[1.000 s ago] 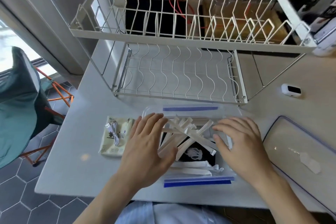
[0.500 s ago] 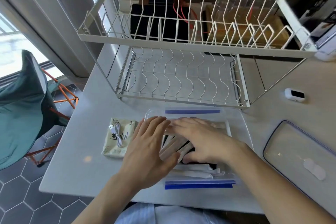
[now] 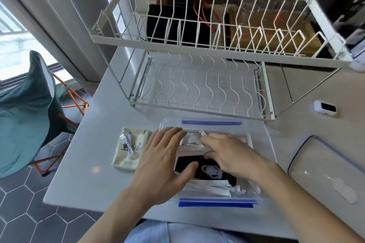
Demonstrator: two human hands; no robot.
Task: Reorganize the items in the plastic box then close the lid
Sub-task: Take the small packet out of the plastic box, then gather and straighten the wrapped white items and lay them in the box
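Note:
The clear plastic box (image 3: 263,145) with blue latches sits open at the table's near edge. My left hand (image 3: 165,164) lies flat over its left rim, fingers apart, with the thumb on a black packet (image 3: 207,170) inside. Reaching across the box, my right hand (image 3: 232,154) has its fingers curled around a bunch of white sticks (image 3: 192,138) gathered at the far end. More white strips (image 3: 213,185) lie along the near wall. The clear lid (image 3: 325,173) rests flat on the table to the right of the box.
A white wire dish rack (image 3: 199,104) stands just behind the box. A beige packet (image 3: 138,148) with a white USB cable (image 3: 128,144) on it lies left of the box. A small white device (image 3: 325,107) sits at the far right. A green chair (image 3: 25,108) stands beyond the table's left edge.
My right hand crossed from the box's right side to the middle and pushed the scattered white sticks together toward the far end, which uncovered the black packet. My left hand stayed on the left rim.

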